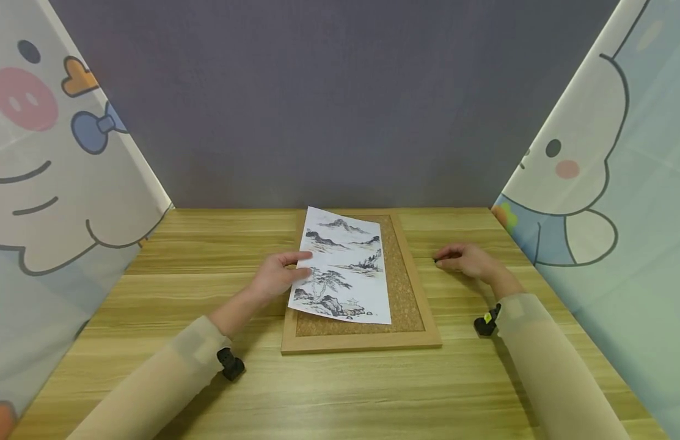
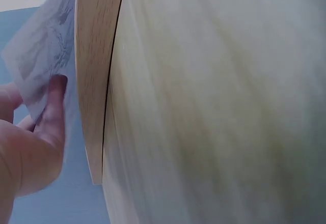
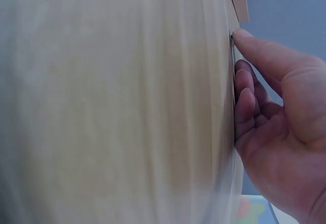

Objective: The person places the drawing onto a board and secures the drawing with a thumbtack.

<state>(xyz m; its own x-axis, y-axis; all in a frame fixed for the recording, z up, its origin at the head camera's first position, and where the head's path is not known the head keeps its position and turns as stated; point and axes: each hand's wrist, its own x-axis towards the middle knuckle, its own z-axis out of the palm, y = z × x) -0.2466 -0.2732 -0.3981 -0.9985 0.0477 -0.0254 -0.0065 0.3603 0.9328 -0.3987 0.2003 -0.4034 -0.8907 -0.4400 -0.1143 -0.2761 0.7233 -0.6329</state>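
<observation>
My left hand [image 1: 274, 276] holds the left edge of a white paper sheet [image 1: 367, 293] printed with an ink landscape of mountains and pines. In the left wrist view the same sheet [image 2: 38, 51] is pinched between thumb and fingers. The sheet lies slanted over a wood-framed cork board [image 1: 408, 287], covering much of its cork. To the right of the board, my right hand [image 1: 470, 260] is low over the table, thumb and forefinger tips together at a small black object [image 1: 435, 261]. That object [image 3: 232, 37] is too small to identify.
The board's wooden frame [image 1: 361, 340] rests on a wood-grain table [image 1: 340, 397]. A dark grey partition [image 1: 340, 104] rises at the back. Cartoon-printed cloths [image 1: 59, 153] stand along both sides. Each wrist wears a small black camera [image 1: 230, 365].
</observation>
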